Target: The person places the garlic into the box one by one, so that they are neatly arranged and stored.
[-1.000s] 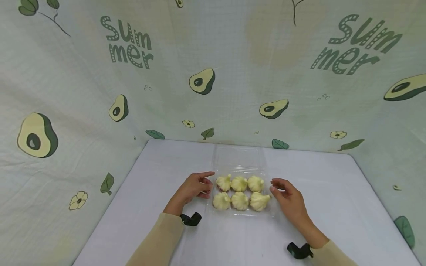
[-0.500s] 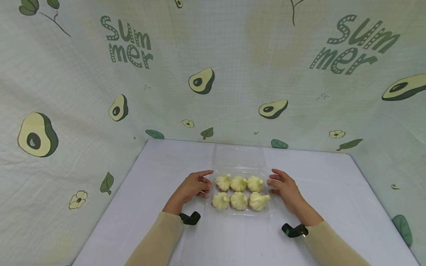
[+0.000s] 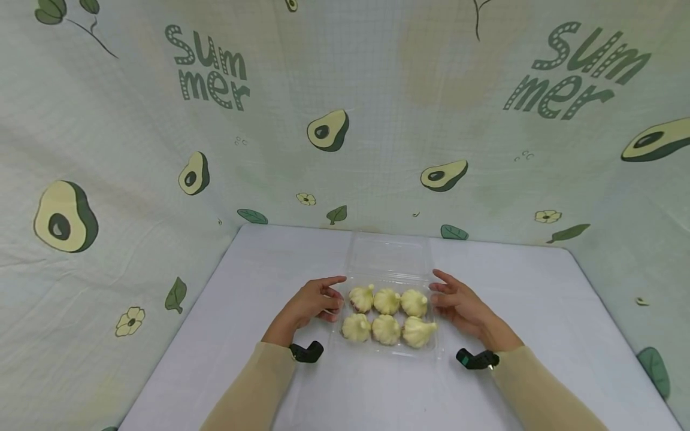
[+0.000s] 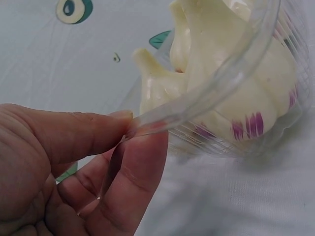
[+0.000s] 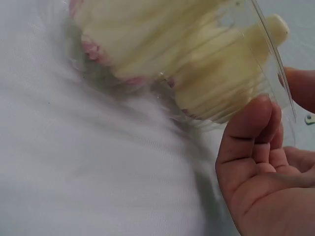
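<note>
A clear plastic clamshell box (image 3: 385, 351) stands mid-table, its lid (image 3: 388, 254) folded back toward the far edge. Several pale garlic bulbs (image 3: 386, 330) fill it in two rows, stems up; purple marks show low on them in the left wrist view. At the box's left side my left hand (image 3: 309, 304) pinches the rim (image 4: 197, 105) between thumb and a finger. My right hand (image 3: 465, 308) holds the opposite rim (image 5: 275, 54), thumb on one side and fingers on the other. The right wrist view shows garlic (image 5: 216, 73) through the plastic wall.
A white cloth covers the table (image 3: 259, 257). Pale fabric (image 3: 388, 78) printed with avocados and lettering hangs behind and along both sides. Each wrist carries a small black camera, the left one (image 3: 307, 352) near the box's front left corner.
My right hand has come inward and away from me, from beside the box onto its right rim. The garlic sits slightly nearer to me in view. My left hand has stayed put.
</note>
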Action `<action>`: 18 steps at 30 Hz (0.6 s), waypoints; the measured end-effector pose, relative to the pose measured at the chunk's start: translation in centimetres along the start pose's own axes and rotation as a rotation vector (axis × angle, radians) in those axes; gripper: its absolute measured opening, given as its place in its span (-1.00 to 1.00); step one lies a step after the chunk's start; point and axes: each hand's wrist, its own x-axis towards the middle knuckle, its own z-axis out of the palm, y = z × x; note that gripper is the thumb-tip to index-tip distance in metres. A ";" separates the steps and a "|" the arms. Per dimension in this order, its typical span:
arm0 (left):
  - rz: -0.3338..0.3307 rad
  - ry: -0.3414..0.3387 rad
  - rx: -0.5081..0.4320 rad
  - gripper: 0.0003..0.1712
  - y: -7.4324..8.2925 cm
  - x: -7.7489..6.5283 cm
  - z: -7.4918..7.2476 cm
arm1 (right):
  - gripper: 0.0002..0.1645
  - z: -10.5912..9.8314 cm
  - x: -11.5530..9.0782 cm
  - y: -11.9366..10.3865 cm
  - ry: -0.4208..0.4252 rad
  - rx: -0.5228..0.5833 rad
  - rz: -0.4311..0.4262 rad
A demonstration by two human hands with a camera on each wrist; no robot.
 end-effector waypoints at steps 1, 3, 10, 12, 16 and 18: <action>-0.001 -0.001 0.000 -0.21 0.0 0.0 0.0 | 0.10 -0.1 0.0 0.1 -0.014 0.017 0.006; -0.004 -0.003 -0.002 -0.20 0.0 0.0 0.0 | 0.13 -0.3 0.1 0.2 -0.041 0.041 0.012; -0.008 -0.006 -0.012 -0.13 0.0 0.1 -0.1 | 0.17 -0.7 0.2 0.5 -0.095 0.064 -0.045; -0.007 -0.006 -0.012 -0.13 -0.1 0.1 -0.1 | 0.17 -0.8 0.2 0.6 -0.105 0.058 -0.066; -0.004 -0.006 -0.010 -0.14 -0.2 0.1 -0.2 | 0.17 -0.8 0.1 0.8 -0.096 0.042 -0.103; -0.006 -0.006 -0.014 -0.14 -0.2 0.2 -0.2 | 0.18 -0.8 0.1 0.9 -0.083 0.036 -0.120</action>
